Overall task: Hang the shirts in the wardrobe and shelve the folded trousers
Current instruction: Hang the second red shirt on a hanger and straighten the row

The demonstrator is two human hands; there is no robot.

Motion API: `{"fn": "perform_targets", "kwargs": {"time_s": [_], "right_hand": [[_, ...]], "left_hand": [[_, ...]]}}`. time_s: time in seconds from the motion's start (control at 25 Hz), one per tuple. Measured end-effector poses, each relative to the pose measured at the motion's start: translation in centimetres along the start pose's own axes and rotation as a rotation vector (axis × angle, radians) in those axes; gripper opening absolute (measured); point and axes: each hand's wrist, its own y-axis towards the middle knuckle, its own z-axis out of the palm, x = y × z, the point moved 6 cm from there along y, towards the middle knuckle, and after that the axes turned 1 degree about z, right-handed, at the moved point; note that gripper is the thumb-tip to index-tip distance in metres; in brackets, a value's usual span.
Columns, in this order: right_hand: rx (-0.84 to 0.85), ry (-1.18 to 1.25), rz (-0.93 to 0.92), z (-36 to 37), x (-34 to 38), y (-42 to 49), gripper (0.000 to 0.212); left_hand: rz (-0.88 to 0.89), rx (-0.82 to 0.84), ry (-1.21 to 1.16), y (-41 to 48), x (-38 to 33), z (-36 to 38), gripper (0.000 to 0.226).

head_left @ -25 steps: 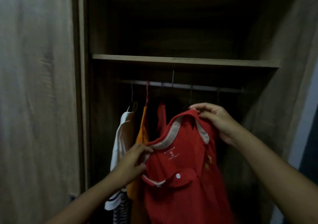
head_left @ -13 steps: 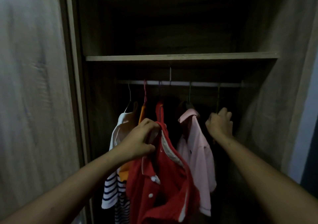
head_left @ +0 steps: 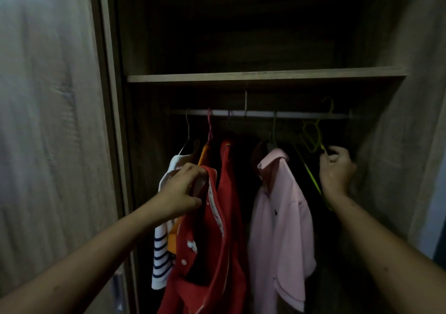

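My left hand (head_left: 183,190) grips the collar of a red polo shirt (head_left: 205,253), which hangs limp from it in front of the wardrobe rail (head_left: 260,114). My right hand (head_left: 336,171) pinches the lower edge of an empty yellow-green hanger (head_left: 313,136), tilted, its hook raised above the rail at the right end. On the rail hang a white shirt with navy stripes (head_left: 160,248), an orange garment (head_left: 204,154), another red garment (head_left: 229,169) and a pink polo shirt (head_left: 280,217). No trousers are in view.
A wooden shelf (head_left: 265,76) runs above the rail, its compartment dark. The wardrobe's left door panel (head_left: 53,132) and right side wall (head_left: 395,156) frame the opening. A dark gap lies between the pink shirt and the right wall.
My right hand has let go of the red shirt, reached to the rail's right end and taken hold of the yellow-green hanger. My left hand now holds the red shirt alone.
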Motion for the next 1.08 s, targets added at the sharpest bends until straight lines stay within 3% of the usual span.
{"fn": "perform_targets", "kwargs": {"time_s": [0.2, 0.32, 0.44, 0.68, 0.76, 0.96, 1.08], "right_hand": [[0.220, 0.013, 0.131, 0.7, -4.6, -2.8, 0.023], [0.243, 0.026, 0.080, 0.0, -5.6, -4.7, 0.012], [0.310, 0.104, 0.146, -0.9, -5.9, -6.6, 0.005], [0.234, 0.207, 0.002, -7.2, -1.5, -11.0, 0.014], [0.252, 0.320, -0.037, -9.4, 1.1, -13.1, 0.015], [0.321, 0.910, -0.063, -11.1, 10.7, -14.3, 0.014], [0.476, 0.916, -0.045, -8.2, 11.1, -15.7, 0.012]], "left_hand": [[-0.044, 0.004, -0.017, 0.3, -0.5, 0.5, 0.057], [-0.077, 0.027, -0.115, 0.0, -1.3, 1.1, 0.056], [-0.102, 0.050, -0.207, -0.1, -2.3, 1.9, 0.055], [-0.118, 0.149, -0.316, 0.2, -4.3, 3.4, 0.052], [-0.122, 0.176, -0.355, 0.2, -5.0, 3.9, 0.052], [-0.173, 0.234, -0.424, 0.0, -6.6, 4.8, 0.055], [-0.182, 0.277, -0.459, -0.6, -7.2, 4.2, 0.055]]}}
